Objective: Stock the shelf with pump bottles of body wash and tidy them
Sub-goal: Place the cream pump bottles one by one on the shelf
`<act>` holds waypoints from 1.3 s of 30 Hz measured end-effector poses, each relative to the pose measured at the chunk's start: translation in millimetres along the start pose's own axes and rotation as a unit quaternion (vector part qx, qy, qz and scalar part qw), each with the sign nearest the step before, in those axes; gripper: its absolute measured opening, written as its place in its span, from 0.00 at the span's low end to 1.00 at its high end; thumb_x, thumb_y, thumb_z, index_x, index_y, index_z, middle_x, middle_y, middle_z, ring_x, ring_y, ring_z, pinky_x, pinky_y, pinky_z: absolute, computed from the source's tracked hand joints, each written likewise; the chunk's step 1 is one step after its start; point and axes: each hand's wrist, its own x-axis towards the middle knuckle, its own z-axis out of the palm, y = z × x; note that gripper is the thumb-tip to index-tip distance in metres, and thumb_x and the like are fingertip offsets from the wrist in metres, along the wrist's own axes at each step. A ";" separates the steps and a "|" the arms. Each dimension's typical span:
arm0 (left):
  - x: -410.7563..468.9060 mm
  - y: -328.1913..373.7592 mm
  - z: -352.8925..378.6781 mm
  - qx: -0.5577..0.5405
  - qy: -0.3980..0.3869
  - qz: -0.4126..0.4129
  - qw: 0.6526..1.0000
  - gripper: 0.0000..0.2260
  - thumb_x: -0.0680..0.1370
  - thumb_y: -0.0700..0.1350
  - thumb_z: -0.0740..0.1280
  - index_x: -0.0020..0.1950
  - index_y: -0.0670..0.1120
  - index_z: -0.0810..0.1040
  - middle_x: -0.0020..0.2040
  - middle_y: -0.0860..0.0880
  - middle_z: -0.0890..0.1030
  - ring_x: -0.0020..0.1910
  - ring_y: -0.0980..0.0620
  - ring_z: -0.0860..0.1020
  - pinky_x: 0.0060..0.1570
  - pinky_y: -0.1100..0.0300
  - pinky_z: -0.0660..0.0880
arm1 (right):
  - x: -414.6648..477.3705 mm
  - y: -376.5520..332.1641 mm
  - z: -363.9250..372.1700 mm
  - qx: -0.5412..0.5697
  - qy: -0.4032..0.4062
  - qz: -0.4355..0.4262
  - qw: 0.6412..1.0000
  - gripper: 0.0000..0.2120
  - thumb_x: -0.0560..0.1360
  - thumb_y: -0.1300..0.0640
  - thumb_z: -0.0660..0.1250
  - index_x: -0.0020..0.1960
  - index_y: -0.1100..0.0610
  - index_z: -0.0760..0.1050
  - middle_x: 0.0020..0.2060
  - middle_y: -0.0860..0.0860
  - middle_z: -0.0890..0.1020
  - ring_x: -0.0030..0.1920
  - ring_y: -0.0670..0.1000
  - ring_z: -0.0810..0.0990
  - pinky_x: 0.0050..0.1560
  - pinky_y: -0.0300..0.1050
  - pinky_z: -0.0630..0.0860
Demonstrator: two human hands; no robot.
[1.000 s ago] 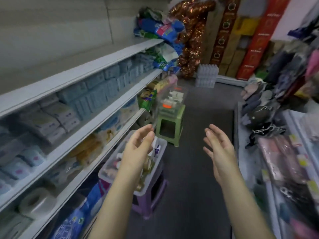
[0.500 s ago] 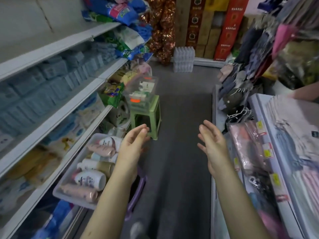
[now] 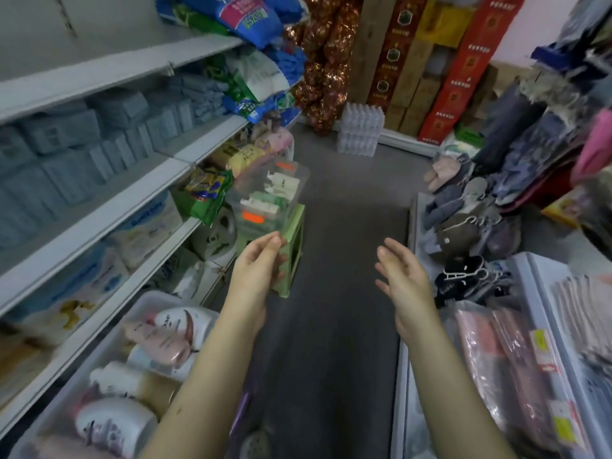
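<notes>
We stand in a narrow shop aisle with a dark grey floor (image 3: 347,210), white shelves (image 3: 99,223) running along our left, a low display counter (image 3: 402,376) on our right, and stacked red cartons (image 3: 463,71) against the far pale wall (image 3: 516,28)

Shop aisle, stocked shelves (image 3: 99,223) (price-tagged goods (image 3: 543,346))

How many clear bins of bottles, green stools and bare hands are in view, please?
Clear bins of bottles: 2, near bin and far bin
Green stool: 1
Hands, both empty: 2, left hand and right hand
Total: 5
</notes>
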 end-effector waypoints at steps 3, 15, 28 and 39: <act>40.3 16.9 9.2 0.004 -0.005 0.003 1.000 0.10 0.81 0.46 0.64 0.61 0.47 0.78 0.55 0.51 0.81 0.51 0.52 0.78 0.46 0.60 0.74 | 41.0 -5.4 25.0 0.010 -0.012 -0.007 1.000 0.11 0.80 0.54 0.65 0.61 0.43 0.73 0.59 0.42 0.78 0.64 0.47 0.76 0.59 0.44 0.74; 187.0 8.5 44.6 0.011 0.084 -0.026 0.996 0.12 0.81 0.48 0.64 0.62 0.46 0.77 0.57 0.51 0.82 0.53 0.50 0.78 0.45 0.61 0.73 | 216.8 16.2 52.3 0.007 -0.034 0.051 0.998 0.12 0.80 0.54 0.65 0.63 0.47 0.72 0.54 0.40 0.77 0.65 0.50 0.75 0.63 0.49 0.73; 322.0 -14.3 142.9 -0.017 0.212 -0.061 0.975 0.13 0.81 0.50 0.65 0.62 0.46 0.76 0.58 0.50 0.81 0.57 0.48 0.79 0.54 0.54 0.75 | 445.4 -10.1 77.5 -0.032 -0.143 0.096 0.984 0.15 0.80 0.53 0.65 0.66 0.49 0.72 0.60 0.45 0.76 0.64 0.49 0.75 0.64 0.48 0.73; 411.8 -28.6 112.9 -0.032 0.302 -0.116 0.946 0.03 0.80 0.47 0.66 0.52 0.50 0.77 0.55 0.48 0.81 0.48 0.49 0.79 0.49 0.55 0.77 | 518.8 22.3 162.1 -0.075 -0.228 0.156 0.958 0.14 0.80 0.53 0.65 0.65 0.50 0.72 0.54 0.43 0.78 0.61 0.49 0.76 0.63 0.48 0.72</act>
